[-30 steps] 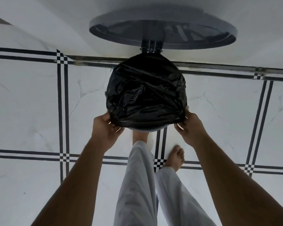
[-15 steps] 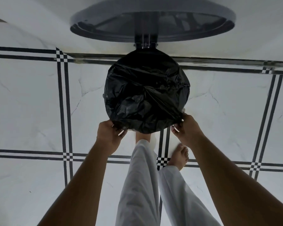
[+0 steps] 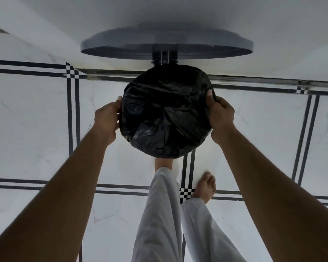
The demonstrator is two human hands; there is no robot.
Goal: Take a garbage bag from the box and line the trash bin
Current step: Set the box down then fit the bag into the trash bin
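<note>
A black garbage bag (image 3: 166, 114) is stretched over the round mouth of the trash bin, hiding the bin's body and rim. The bin's grey lid (image 3: 165, 44) stands raised behind it on a hinge (image 3: 165, 57). My left hand (image 3: 107, 120) presses against the bag's left side, thumb at the upper edge. My right hand (image 3: 221, 115) grips the bag's right edge, fingers folded over the plastic. My left foot sits at the bin's base, under the bag's near edge. No bag box is in view.
White marble floor tiles with black double lines (image 3: 73, 120) spread all around. A white wall (image 3: 45, 25) rises behind the bin. My legs in white trousers (image 3: 159, 214) and my bare right foot (image 3: 205, 186) stand just before the bin.
Both hands slid from the bag's near lower edge up along its sides. The bag now lies rounder and tighter over the bin mouth. The view shifted slightly.
</note>
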